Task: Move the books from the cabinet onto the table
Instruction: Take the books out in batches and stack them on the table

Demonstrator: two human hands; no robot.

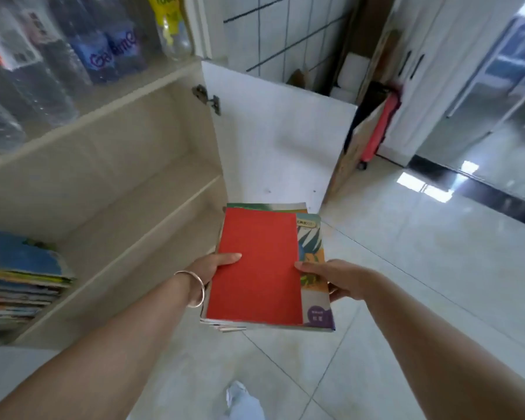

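Note:
Both hands carry a small stack of books in front of me, above the tiled floor. A plain red book lies on top; a leaf-patterned cover shows beneath it on the right. My left hand grips the stack's left edge, thumb on the red cover, with a bangle on the wrist. My right hand grips the right edge, thumb on top. Another pile of books lies on the lower shelf of the open cabinet at the far left. No table is in view.
The white cabinet door stands open just beyond the stack. Plastic bottles fill the shelf above. A red folded item leans by a wooden board to the right. Shiny floor tiles stretch to the right.

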